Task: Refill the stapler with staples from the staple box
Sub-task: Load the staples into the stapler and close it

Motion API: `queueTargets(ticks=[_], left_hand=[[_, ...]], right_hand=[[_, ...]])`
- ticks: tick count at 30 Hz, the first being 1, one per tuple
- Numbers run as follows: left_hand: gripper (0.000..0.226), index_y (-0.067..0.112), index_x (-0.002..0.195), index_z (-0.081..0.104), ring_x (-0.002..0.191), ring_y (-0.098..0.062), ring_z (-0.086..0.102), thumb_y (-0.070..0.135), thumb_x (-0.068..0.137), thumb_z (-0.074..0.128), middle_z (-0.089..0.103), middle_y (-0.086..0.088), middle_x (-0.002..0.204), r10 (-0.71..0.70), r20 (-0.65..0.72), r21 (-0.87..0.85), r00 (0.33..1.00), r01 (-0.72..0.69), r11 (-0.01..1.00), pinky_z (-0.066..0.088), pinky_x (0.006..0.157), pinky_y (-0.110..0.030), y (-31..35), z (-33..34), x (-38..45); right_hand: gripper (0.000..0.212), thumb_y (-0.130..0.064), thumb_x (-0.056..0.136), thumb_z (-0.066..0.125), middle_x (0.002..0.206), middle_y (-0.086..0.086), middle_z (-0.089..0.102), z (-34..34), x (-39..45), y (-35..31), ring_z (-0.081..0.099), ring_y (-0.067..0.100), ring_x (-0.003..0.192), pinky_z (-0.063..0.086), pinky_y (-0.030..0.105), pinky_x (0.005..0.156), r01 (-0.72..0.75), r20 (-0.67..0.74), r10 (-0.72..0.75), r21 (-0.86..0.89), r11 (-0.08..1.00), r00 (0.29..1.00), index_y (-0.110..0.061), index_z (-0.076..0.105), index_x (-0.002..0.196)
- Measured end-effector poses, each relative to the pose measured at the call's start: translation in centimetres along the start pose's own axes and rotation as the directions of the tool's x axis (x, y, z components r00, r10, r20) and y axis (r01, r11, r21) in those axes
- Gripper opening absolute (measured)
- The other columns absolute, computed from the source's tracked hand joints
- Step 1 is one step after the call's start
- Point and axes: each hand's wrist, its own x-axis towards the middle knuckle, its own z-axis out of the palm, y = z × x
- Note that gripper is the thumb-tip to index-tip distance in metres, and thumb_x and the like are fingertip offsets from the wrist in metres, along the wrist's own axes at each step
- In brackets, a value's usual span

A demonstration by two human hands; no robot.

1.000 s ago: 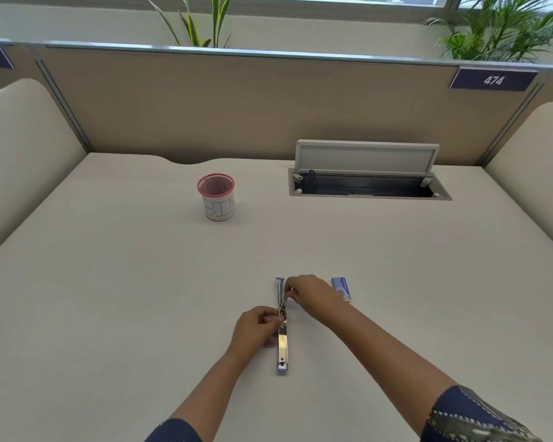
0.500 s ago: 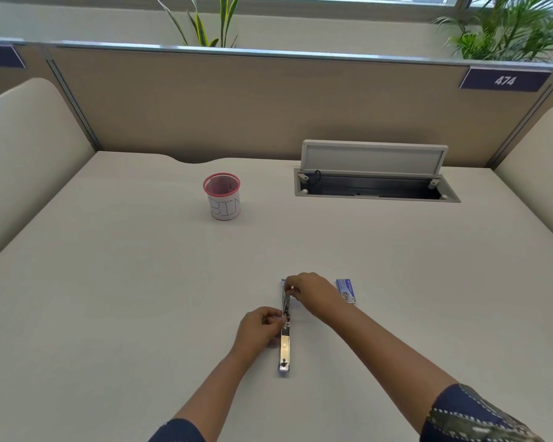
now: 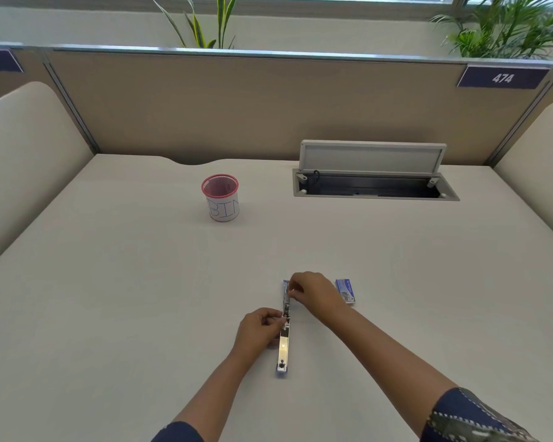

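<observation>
Blue stapler (image 3: 283, 342) lies opened flat, left hand (image 3: 258, 330) and right hand (image 3: 312, 294) each pinching it.

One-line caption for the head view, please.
Both hands, left hand and right hand, work on the opened stapler lying flat on the desk, staple box beside.

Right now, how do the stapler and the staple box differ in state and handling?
The stapler lies swung open flat, a long strip with shiny metal showing; the staple box is a short blue block, seemingly closed. Both hands work at the stapler: left hand at its middle, right hand at its far half. The box lies untouched to the right. Both rest on the desk.
</observation>
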Motion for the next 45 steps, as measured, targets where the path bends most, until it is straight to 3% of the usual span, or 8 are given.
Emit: queueTargets(ticks=[4,13,25,31,34,37,42,45], left_hand=[[0.005,0.011,0.087,0.066,0.064,-0.021,0.063,0.011,0.082,0.066,0.064,-0.007,0.070,0.003,-0.006,-0.004,1.000,-0.003,1.000,0.056,0.066,-0.035,0.0,0.0,0.0],[0.006,0.010,0.088,0.066,0.063,-0.019,0.064,0.009,0.083,0.065,0.064,-0.009,0.072,0.005,0.004,0.015,1.000,-0.005,1.000,0.057,0.064,-0.035,0.1,-0.1,-0.1],[0.020,0.019,0.081,0.069,0.075,-0.033,0.069,0.028,0.065,0.062,0.065,-0.007,0.069,0.013,0.002,0.087,1.000,-0.013,0.996,0.055,0.080,-0.048,-0.3,-0.2,0.3],[0.010,0.007,0.084,0.066,0.045,-0.009,0.055,0.000,0.083,0.059,0.050,-0.002,0.058,0.047,-0.007,0.049,0.999,-0.047,0.998,0.057,0.057,-0.030,0.3,0.0,-0.5],[0.015,0.012,0.078,0.066,0.045,-0.013,0.058,-0.001,0.083,0.059,0.052,-0.001,0.058,0.061,-0.012,0.029,0.998,-0.061,0.998,0.057,0.059,-0.033,0.1,0.0,-0.6],[0.017,0.015,0.077,0.066,0.046,-0.015,0.060,0.000,0.083,0.060,0.054,-0.001,0.058,0.055,-0.024,0.037,0.998,-0.054,0.998,0.056,0.056,-0.030,0.0,0.1,-0.4],[0.014,0.014,0.077,0.066,0.045,-0.015,0.061,0.001,0.082,0.061,0.055,0.001,0.055,0.053,-0.029,0.045,0.998,-0.051,0.998,0.057,0.064,-0.040,0.1,0.1,-0.4],[0.014,0.015,0.078,0.065,0.047,-0.018,0.064,0.002,0.084,0.060,0.056,-0.004,0.061,0.060,-0.018,0.057,0.998,-0.059,0.997,0.056,0.058,-0.031,0.4,0.0,-0.6]], right_hand=[[0.021,-0.014,0.093,0.049,0.107,0.008,0.065,0.4,-0.9,1.1,0.059,0.023,0.098,0.045,0.033,0.081,-0.009,-0.016,0.010,0.043,0.999,1.000,-0.014,0.063,0.108],[0.037,-0.005,0.091,0.040,0.120,0.001,0.053,2.2,-3.1,2.2,0.050,0.021,0.110,0.047,0.034,0.076,0.180,0.049,-0.175,-0.161,0.970,0.983,-0.024,0.053,0.121],[0.034,-0.006,0.092,0.034,0.108,0.008,0.054,1.2,-1.0,2.5,0.059,0.031,0.087,0.035,0.029,0.060,0.091,0.067,-0.079,-0.199,0.976,0.995,-0.023,0.050,0.116],[0.027,-0.005,0.090,0.034,0.107,0.006,0.059,0.9,-0.8,2.8,0.060,0.029,0.088,0.043,0.035,0.073,-0.044,0.026,0.047,-0.097,0.994,0.999,-0.021,0.047,0.108],[0.018,-0.012,0.090,0.041,0.097,-0.004,0.061,-0.2,-1.2,3.6,0.063,0.026,0.080,0.050,0.037,0.071,-0.098,0.031,0.093,0.194,0.976,0.995,-0.025,0.045,0.102],[0.020,-0.018,0.090,0.043,0.093,-0.012,0.060,-0.8,-2.1,4.3,0.063,0.017,0.076,0.051,0.036,0.074,-0.095,-0.057,0.110,0.213,0.972,0.992,-0.032,0.046,0.104],[0.029,-0.017,0.090,0.043,0.103,-0.013,0.065,1.5,-5.0,3.2,0.058,0.003,0.089,0.046,0.016,0.069,0.178,-0.268,-0.149,0.088,0.980,0.952,-0.027,0.059,0.112],[0.037,-0.021,0.085,0.039,0.110,-0.013,0.066,3.3,-6.0,2.5,0.058,0.002,0.097,0.051,0.019,0.067,0.284,-0.313,-0.275,-0.019,0.959,0.909,-0.032,0.056,0.115]])
